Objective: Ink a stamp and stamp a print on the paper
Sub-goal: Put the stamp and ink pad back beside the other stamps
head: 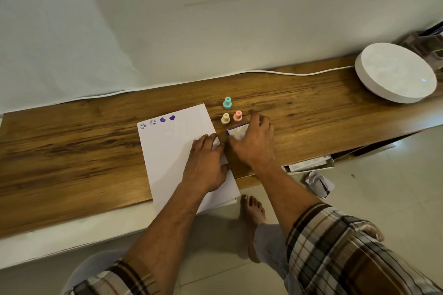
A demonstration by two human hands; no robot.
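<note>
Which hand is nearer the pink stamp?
Right. The right hand rests on the ink pad just beside the pink stamp; the left hand lies on the paper, farther off.

White paper (172,151) is laid flat on the wooden top, its near corner overhanging the front edge. Four purple prints are seen along its far edge: two smiley outlines, then two filled hearts. Three small knob-handled stamps are stood upright just right of the sheet: teal stamp (227,102) farthest, cream stamp (225,118) and pink stamp (237,116) nearer. A purple-rimmed ink pad (237,131) is partly covered, just near of them.
</note>
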